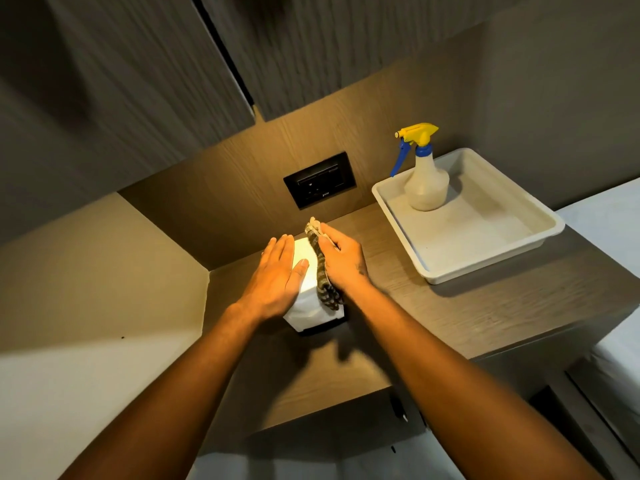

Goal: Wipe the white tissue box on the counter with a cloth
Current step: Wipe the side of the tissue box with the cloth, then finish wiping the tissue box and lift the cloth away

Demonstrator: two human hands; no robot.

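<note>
The white tissue box (306, 303) stands on the wooden counter (450, 306) near the left wall. My left hand (278, 277) lies flat on its left side and top, fingers together, thumb across the top. My right hand (343, 259) presses a striped grey cloth (323, 275) against the box's right side; the cloth hangs down along that side. Most of the box's top and left side is hidden under my hands.
A white plastic tray (485, 261) sits on the counter to the right, holding a spray bottle (424, 178) with a yellow and blue trigger. A dark wall socket (318, 180) is behind the box. Dark cabinets hang overhead. A white bed edge (609, 237) lies at far right.
</note>
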